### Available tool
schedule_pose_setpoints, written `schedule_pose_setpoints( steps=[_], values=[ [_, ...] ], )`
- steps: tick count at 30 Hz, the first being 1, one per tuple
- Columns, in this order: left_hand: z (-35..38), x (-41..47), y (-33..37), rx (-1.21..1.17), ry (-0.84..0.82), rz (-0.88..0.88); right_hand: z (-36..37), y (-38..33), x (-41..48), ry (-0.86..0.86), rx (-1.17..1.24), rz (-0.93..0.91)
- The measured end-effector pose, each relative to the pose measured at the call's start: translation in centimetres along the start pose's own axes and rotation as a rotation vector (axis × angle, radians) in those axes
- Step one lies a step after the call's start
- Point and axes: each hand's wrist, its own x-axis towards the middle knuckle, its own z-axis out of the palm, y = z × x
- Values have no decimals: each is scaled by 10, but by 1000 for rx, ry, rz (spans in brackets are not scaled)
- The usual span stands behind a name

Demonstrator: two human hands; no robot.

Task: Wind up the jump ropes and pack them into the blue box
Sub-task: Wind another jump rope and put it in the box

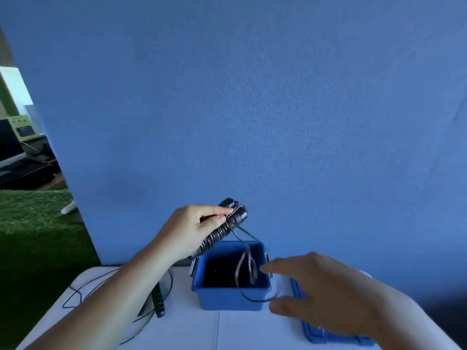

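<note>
Your left hand (192,229) fingers clamped on rope handles (227,223) above blue box (231,276) — right hand (326,291) fingers apart, loose cord (246,263) hanging into box.

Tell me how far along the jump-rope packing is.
Done: the blue plastic box stands open, its blue lid lying on the white table; nothing packed shows in its dark interior. In hand: the left hand grips the black ribbed handles, cord partly wound, while the right hand guides the loose thin cord. Left: a second black rope lies unwound on the table.
</note>
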Motion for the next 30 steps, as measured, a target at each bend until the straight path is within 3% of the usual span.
schedule_pose_setpoints(
  steps=[4,8,11,15,18,21,25,30],
  values=[
    [6,-4,2,-79,-62,16,15,1,36,456,67,17],
    [10,-10,18,-194,-114,56,47,5,77,252,538,56],
    [8,-16,27,-255,-138,58,67,10,88,188,971,-86],
    [-5,-26,43,-548,-191,-45,74,16,86,42,1133,-187],
    [-13,-35,51,-601,-327,-22,76,32,91,-93,959,-159],
    [-11,-46,62,-552,-542,40,66,50,107,-113,749,-198],
    [4,-54,68,-181,-687,183,29,51,141,-19,71,-305],
    [19,-52,56,138,-778,108,-44,31,147,91,-549,-318]
  ],
)
